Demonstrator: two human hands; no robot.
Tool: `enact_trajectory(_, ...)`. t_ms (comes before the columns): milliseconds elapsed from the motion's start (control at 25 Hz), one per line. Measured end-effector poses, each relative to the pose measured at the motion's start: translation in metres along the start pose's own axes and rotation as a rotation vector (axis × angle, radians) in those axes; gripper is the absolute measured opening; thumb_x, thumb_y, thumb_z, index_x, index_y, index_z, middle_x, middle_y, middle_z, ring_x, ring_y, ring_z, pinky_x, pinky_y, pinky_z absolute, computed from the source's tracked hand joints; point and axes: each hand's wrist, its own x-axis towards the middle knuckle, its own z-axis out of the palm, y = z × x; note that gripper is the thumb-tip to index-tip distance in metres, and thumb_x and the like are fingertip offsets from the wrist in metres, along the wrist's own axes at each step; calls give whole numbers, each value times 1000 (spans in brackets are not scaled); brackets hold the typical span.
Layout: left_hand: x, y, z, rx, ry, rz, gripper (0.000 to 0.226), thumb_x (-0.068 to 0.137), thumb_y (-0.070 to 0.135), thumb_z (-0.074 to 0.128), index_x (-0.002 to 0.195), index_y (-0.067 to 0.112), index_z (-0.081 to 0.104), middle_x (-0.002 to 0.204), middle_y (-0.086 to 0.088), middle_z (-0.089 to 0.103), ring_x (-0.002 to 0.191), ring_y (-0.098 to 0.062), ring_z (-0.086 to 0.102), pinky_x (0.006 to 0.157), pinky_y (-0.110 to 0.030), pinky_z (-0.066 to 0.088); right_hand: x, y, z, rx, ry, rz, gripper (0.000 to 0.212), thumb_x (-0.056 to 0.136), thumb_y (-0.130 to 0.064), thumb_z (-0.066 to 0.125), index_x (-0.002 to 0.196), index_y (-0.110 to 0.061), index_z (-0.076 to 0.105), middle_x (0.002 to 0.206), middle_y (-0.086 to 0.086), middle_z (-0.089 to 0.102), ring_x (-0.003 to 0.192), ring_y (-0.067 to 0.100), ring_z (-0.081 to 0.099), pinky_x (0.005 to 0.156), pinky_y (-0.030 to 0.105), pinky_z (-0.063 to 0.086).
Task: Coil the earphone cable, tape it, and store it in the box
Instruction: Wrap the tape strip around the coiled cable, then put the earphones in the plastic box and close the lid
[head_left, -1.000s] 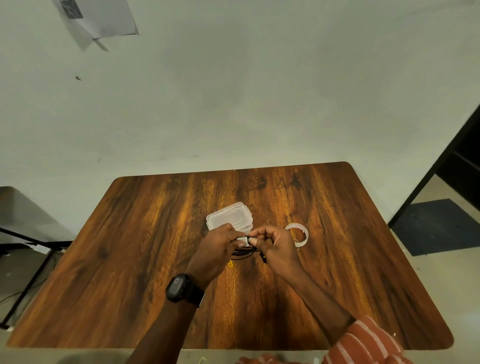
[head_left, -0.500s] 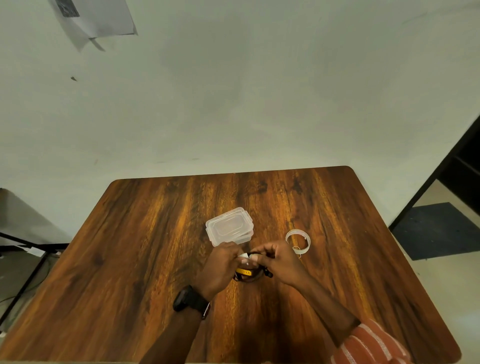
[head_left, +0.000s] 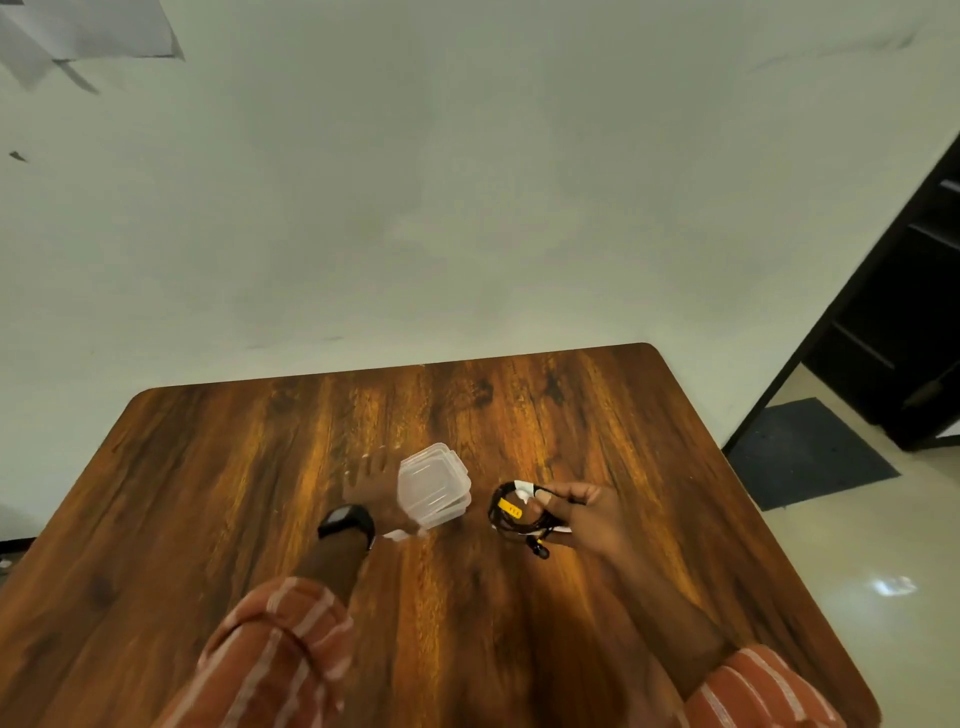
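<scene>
Wood-grain table (head_left: 218, 519) with rounded corners, pushed against plain pale wall (head_left: 467, 182). Paper sheet (head_left: 88, 31) stuck on wall, far up-left of table. Right of table: glossy beige floor (head_left: 878, 571), dark mat (head_left: 810, 452), black shelving (head_left: 904, 322) behind mat.

The hands are now apart. The right hand (head_left: 587, 514) alone holds the coiled earphone cable (head_left: 514, 514). The left hand (head_left: 376, 486) now reaches beside the plastic box (head_left: 434, 483).
</scene>
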Motion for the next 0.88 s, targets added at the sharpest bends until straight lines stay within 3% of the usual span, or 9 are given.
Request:
enact_trajectory(80, 9, -10, 14, -4, -108, -43, 138, 51, 59, 85, 154, 22, 0, 163, -8, 12, 149, -37, 14, 118, -58, 18, 2, -8, -7, 113, 5, 54, 7, 87, -6, 70, 92, -3, 73, 71, 9, 74, 61, 20, 68, 53, 28, 59)
enact_trajectory(240, 0, -14, 31, -41, -48, 56, 116, 54, 60, 82, 147, 26, 21, 151, -3, 37, 135, -27, 40, 109, -51, 41, 8, -11, -16, 235, 35, 50, 11, 87, -6, 69, 96, 1, 71, 73, 11, 74, 59, 19, 68, 48, 26, 56)
enact_trajectory(320, -14, -12, 42, -74, -64, 146, 113, 51, 65, 78, 144, 30, 25, 147, 1, 41, 131, -22, 45, 107, -49, 43, 12, -8, -16, 246, 38, 66, 10, 87, -5, 68, 95, 0, 71, 70, 9, 74, 59, 18, 68, 49, 26, 57)
enact_trajectory(440, -49, -4, 45, -242, -155, 215, 109, 52, 67, 76, 144, 31, 30, 147, 2, 44, 132, -22, 47, 109, -49, 42, 18, 1, -10, 234, 17, 107, 8, 87, -7, 69, 94, -2, 71, 67, 5, 75, 59, 15, 69, 49, 26, 57)
enact_trajectory(520, -78, -1, 34, -458, -105, 228, 90, 60, 64, 80, 135, 33, 43, 134, 11, 55, 120, -9, 56, 101, -42, 50, 22, 7, -4, 219, 9, 122, 5, 88, -8, 69, 91, -4, 71, 65, 3, 75, 58, 14, 69, 49, 26, 57)
enact_trajectory(600, -106, -9, 24, -632, 102, 100, 65, 69, 49, 82, 124, 33, 51, 118, 21, 58, 107, 1, 59, 91, -23, 49, 32, 15, 7, 172, 7, 125, 3, 87, -6, 69, 90, -6, 71, 69, 7, 74, 60, 16, 69, 50, 27, 58)
enact_trajectory(640, -120, -12, 17, -680, 220, -12, 56, 74, 40, 82, 121, 29, 54, 112, 17, 60, 103, -2, 61, 86, -21, 48, 36, 17, 13, 133, 5, 120, 3, 87, -5, 70, 89, -6, 71, 73, 10, 74, 62, 18, 69, 51, 28, 58)
enact_trajectory(760, -156, -41, 4, -978, 394, -384, 31, 86, 27, 72, 111, 11, 61, 106, -8, 67, 96, -27, 66, 74, -34, 52, 49, 28, 44, -25, -57, 105, 4, 85, -5, 72, 84, -8, 71, 76, 12, 72, 64, 20, 68, 55, 31, 58)
enact_trajectory(880, -187, -61, 1, -1360, 403, -457, 35, 96, 31, 58, 123, 9, 59, 118, -18, 66, 104, -37, 65, 86, -48, 54, 60, 39, 79, -226, -162, 115, 6, 85, -8, 73, 81, -10, 69, 66, 5, 69, 62, 17, 66, 50, 28, 56)
